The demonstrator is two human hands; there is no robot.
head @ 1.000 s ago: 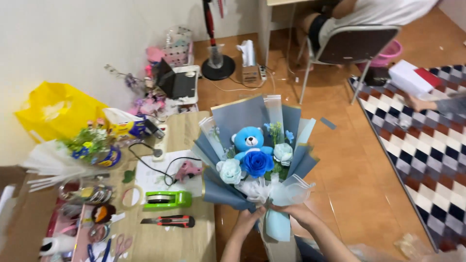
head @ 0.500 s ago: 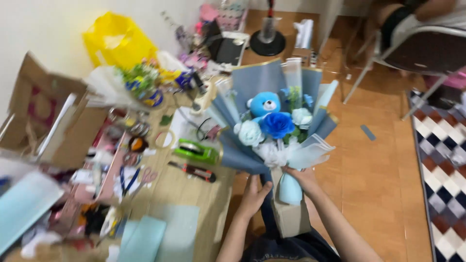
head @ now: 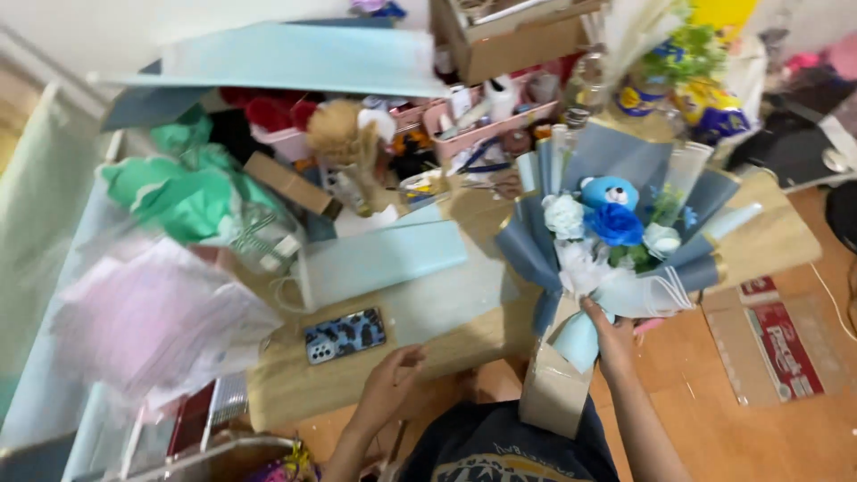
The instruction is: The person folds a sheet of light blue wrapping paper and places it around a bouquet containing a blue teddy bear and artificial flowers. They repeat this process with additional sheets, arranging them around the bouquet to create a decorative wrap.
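A blue-grey paper-wrapped bouquet with a small blue teddy bear [head: 611, 228] is gripped at its base by the right hand [head: 609, 339]; the left hand [head: 386, 386], loosely curled and empty, is rested on the wooden table edge [head: 357, 379]

The bouquet [head: 616, 241] stem is hidden behind the right hand [head: 609, 335]; the pink wrapping pile [head: 152, 321] is blurred.

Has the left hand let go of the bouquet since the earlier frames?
Yes. The left hand has moved off the bouquet toward the phone on the table.
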